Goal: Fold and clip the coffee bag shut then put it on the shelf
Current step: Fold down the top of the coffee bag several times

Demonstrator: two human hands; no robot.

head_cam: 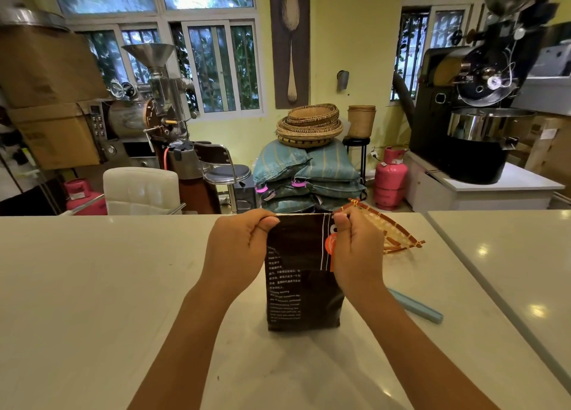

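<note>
A black coffee bag (301, 298) with white print stands upright on the white counter (108, 286), right in front of me. Its top is folded over toward me into a flap. My left hand (238, 249) pinches the folded top edge at its left corner. My right hand (355, 249) pinches the same edge at the right corner and partly hides an orange mark on the bag. A long light blue bag clip (415, 306) lies flat on the counter just right of my right forearm, apart from the bag.
A small woven bamboo tray (389, 230) lies on the counter behind my right hand. A second white counter (509, 255) adjoins on the right across a seam. Beyond the counter stand coffee roasters, stacked sacks with baskets, chairs and pink gas cylinders.
</note>
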